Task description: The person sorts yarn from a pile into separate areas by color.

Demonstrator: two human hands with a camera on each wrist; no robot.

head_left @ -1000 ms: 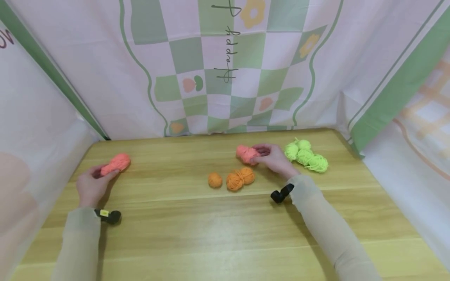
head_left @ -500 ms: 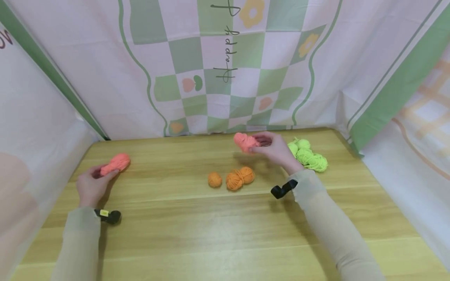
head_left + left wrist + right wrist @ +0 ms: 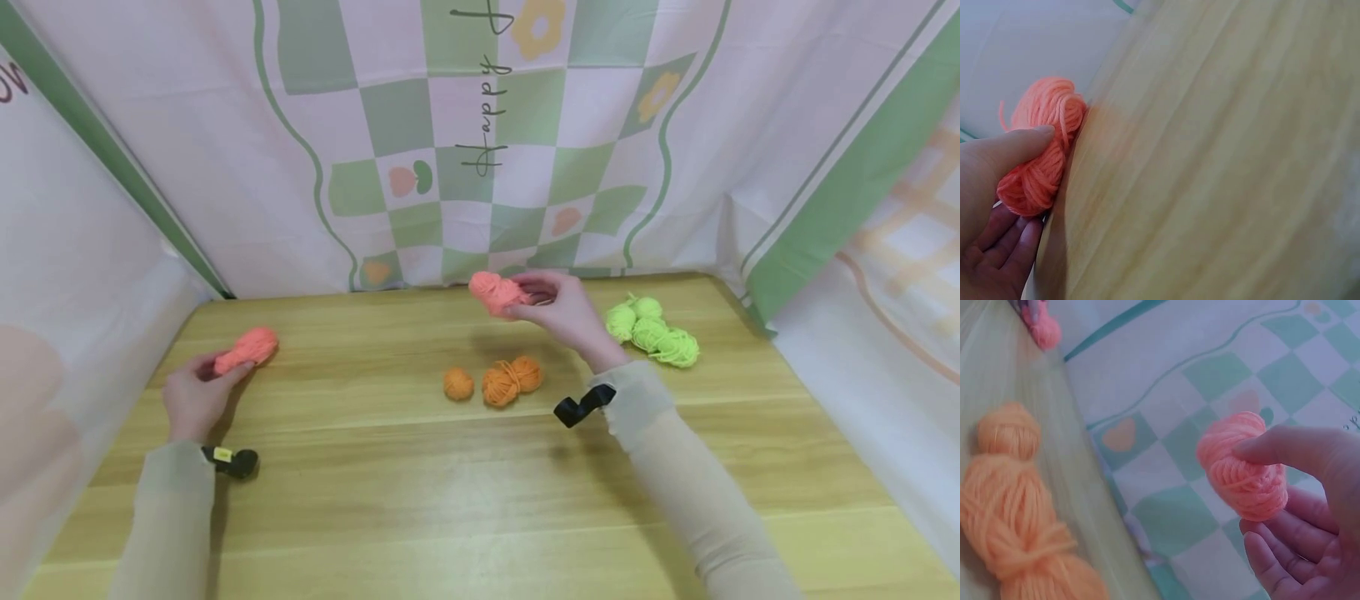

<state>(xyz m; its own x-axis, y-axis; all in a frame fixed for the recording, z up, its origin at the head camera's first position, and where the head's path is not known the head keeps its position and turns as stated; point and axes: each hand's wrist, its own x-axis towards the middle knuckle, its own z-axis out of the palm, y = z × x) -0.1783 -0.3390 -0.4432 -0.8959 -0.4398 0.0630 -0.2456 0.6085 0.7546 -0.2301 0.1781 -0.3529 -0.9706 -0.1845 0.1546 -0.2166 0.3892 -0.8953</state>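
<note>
a: where's the yarn right now?

b: the right hand pinches a pink skein between thumb and fingers, lifted clear above the tabletop near its far edge. the left hand grips a second pink skein, which rests on the wood near the left edge.

a: how should the carried one be handled?

b: i'd keep the pinch across the wound middle, as the right wrist view shows it, so no loop slips loose, and carry it high over the orange ones.

a: and the count?

b: two pink. orange looks like a small ball and a skein. the green pile near the far right corner seems three or four; i can't tell.
</note>
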